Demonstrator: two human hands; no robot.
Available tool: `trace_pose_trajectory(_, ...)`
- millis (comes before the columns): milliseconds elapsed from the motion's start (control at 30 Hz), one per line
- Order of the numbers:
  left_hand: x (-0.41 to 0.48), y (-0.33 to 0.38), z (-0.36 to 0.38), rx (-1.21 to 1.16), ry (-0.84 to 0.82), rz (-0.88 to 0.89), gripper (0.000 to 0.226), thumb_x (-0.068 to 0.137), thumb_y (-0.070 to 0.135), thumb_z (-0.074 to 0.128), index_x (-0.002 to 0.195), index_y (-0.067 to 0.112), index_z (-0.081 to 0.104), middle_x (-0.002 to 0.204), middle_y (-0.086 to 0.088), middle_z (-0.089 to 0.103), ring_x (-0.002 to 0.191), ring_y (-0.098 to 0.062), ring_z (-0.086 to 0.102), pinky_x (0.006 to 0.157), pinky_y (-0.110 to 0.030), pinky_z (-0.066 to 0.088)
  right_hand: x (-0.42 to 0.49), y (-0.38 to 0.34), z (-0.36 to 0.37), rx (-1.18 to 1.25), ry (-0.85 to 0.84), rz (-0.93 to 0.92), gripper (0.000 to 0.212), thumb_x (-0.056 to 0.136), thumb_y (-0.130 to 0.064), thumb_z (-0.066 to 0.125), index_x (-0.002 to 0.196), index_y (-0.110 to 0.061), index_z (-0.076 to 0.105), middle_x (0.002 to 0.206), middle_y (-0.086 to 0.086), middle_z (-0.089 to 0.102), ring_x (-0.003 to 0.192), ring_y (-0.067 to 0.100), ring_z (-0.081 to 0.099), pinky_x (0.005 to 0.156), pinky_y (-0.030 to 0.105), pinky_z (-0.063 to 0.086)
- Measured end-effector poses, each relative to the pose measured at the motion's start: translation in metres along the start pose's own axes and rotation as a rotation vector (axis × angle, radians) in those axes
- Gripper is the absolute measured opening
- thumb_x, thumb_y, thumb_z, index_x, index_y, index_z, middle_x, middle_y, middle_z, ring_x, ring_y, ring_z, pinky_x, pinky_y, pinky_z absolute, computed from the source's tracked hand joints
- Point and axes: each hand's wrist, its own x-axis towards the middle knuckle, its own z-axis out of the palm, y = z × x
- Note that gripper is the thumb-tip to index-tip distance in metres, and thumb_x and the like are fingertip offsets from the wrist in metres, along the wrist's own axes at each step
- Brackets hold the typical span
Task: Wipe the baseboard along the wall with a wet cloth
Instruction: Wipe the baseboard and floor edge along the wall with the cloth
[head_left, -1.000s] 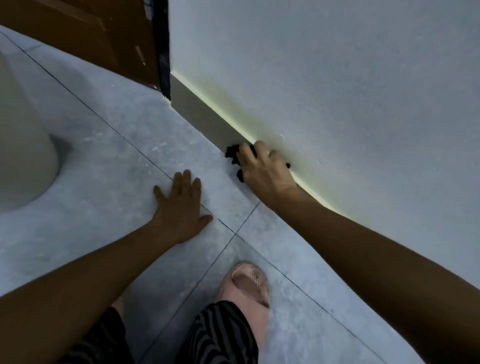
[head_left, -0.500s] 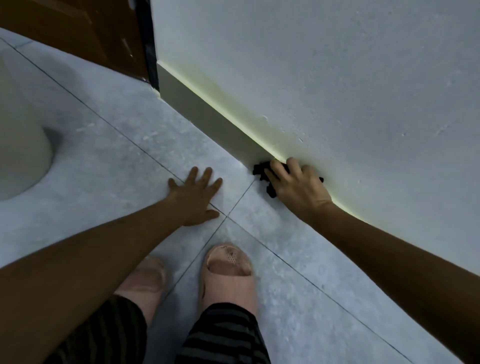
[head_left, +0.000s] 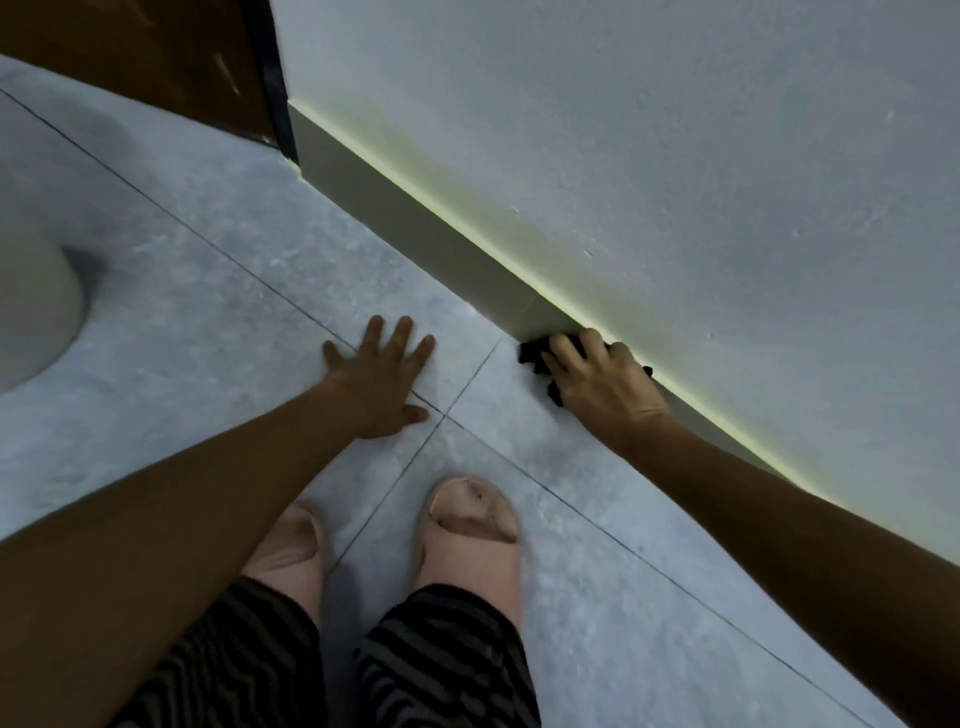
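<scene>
Right hand (head_left: 605, 387) curled around crumpled black wet cloth (head_left: 535, 356), pressing it onto grey baseboard (head_left: 426, 223) at three o'clock; left hand (head_left: 382, 382) spread flat on pale tiled floor (head_left: 218, 312), likely for balance.

This looks like a room in a home. The floor (head_left: 218, 322) has big gray tiles, the wall (head_left: 623, 130) is plain white, and a brown wooden door (head_left: 156, 57) stands in the corner. The person wears soft pink slippers (head_left: 470, 540).
</scene>
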Motion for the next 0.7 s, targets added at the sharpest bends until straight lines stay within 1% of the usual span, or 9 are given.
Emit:
trace_pose_trajectory(100, 0.002, -0.007, -0.002, -0.024, -0.021, 0.037, 0.088, 0.09, 0.059, 0.04, 0.146, 0.028, -0.02, 0.155, -0.004, -0.029, 0.143, -0.033, -0.021, 0.107, -0.071, 0.015, -0.005, 0.004, -0.005, 0.044, 0.092, 0.111, 0.047, 0.084, -0.01, 0.028, 0.1, -0.026, 0.069, 0.096, -0.008, 0.064, 0.076, 0.016, 0.059, 0.051, 0.025, 0.043)
trace_pose_trajectory(167, 0.004, -0.012, -0.001, -0.027, -0.005, 0.056, 0.088, 0.088, 0.063, 0.038, 0.146, 0.029, -0.019, 0.155, -0.003, -0.029, 0.143, -0.032, -0.022, 0.107, -0.07, 0.015, 0.014, -0.001, -0.012, 0.074, 0.17, 0.169, 0.052, 0.084, -0.011, 0.024, 0.105, -0.025, 0.069, 0.1, -0.008, 0.066, 0.077, 0.016, 0.06, 0.051, 0.025, 0.045)
trace_pose_trajectory(233, 0.001, -0.012, 0.004, -0.018, 0.026, 0.041, 0.094, 0.083, 0.072, 0.034, 0.145, 0.029, -0.021, 0.155, -0.003, -0.03, 0.142, -0.032, -0.023, 0.107, -0.07, 0.012, 0.037, -0.009, -0.022, 0.111, 0.189, 0.173, 0.044, 0.083, -0.015, 0.033, 0.105, -0.025, 0.07, 0.101, -0.008, 0.066, 0.079, 0.015, 0.06, 0.051, 0.025, 0.043)
trace_pose_trajectory(333, -0.001, -0.002, 0.013, 0.023, 0.107, 0.008, 0.101, 0.075, 0.081, 0.027, 0.146, 0.027, -0.021, 0.155, -0.005, -0.028, 0.143, -0.034, -0.021, 0.107, -0.07, 0.012, 0.051, -0.021, -0.02, 0.165, 0.118, 0.132, 0.024, 0.082, -0.024, 0.056, 0.102, -0.027, 0.07, 0.104, -0.009, 0.063, 0.083, 0.013, 0.059, 0.052, 0.024, 0.042)
trace_pose_trajectory(433, 0.0, 0.005, 0.017, -0.034, 0.14, -0.045, 0.102, 0.074, 0.084, 0.023, 0.146, 0.025, -0.019, 0.156, -0.006, -0.027, 0.143, -0.035, -0.02, 0.106, -0.071, 0.011, 0.033, -0.025, -0.008, 0.149, 0.032, 0.099, 0.021, 0.081, -0.026, 0.061, 0.098, -0.025, 0.072, 0.106, -0.008, 0.063, 0.084, 0.015, 0.059, 0.054, 0.025, 0.044)
trace_pose_trajectory(567, 0.002, 0.019, 0.029, -0.021, 0.191, -0.11, 0.099, 0.078, 0.08, 0.02, 0.146, 0.021, -0.021, 0.154, -0.011, -0.029, 0.143, -0.033, -0.021, 0.106, -0.07, 0.002, -0.02, -0.009, 0.015, 0.056, -0.064, 0.042, 0.014, 0.075, -0.031, 0.067, 0.086, -0.027, 0.074, 0.094, -0.009, 0.064, 0.075, 0.014, 0.059, 0.05, 0.025, 0.04)
trace_pose_trajectory(600, 0.001, 0.024, 0.034, -0.001, 0.223, -0.105, 0.097, 0.079, 0.079, 0.02, 0.145, 0.022, -0.022, 0.154, -0.012, -0.029, 0.143, -0.032, -0.022, 0.106, -0.07, -0.001, -0.03, -0.004, 0.017, 0.02, -0.085, 0.023, 0.015, 0.077, -0.028, 0.063, 0.087, -0.028, 0.074, 0.095, -0.01, 0.064, 0.076, 0.014, 0.059, 0.05, 0.025, 0.039)
trace_pose_trajectory(633, -0.002, 0.031, 0.038, 0.011, 0.25, -0.075, 0.094, 0.08, 0.077, 0.019, 0.144, 0.025, -0.024, 0.153, -0.012, -0.03, 0.143, -0.032, -0.023, 0.106, -0.07, -0.002, -0.038, 0.003, 0.017, -0.003, -0.077, 0.014, 0.022, 0.082, -0.022, 0.054, 0.089, -0.028, 0.074, 0.097, -0.009, 0.064, 0.077, 0.014, 0.058, 0.05, 0.025, 0.039)
trace_pose_trajectory(700, -0.006, 0.05, 0.047, 0.005, 0.276, 0.039, 0.087, 0.082, 0.074, 0.02, 0.144, 0.031, -0.022, 0.153, -0.007, -0.032, 0.142, -0.031, -0.023, 0.106, -0.07, -0.002, -0.044, 0.014, 0.012, -0.028, -0.023, 0.048, 0.045, 0.087, -0.009, 0.032, 0.093, -0.026, 0.073, 0.099, -0.008, 0.063, 0.077, 0.015, 0.057, 0.05, 0.025, 0.04)
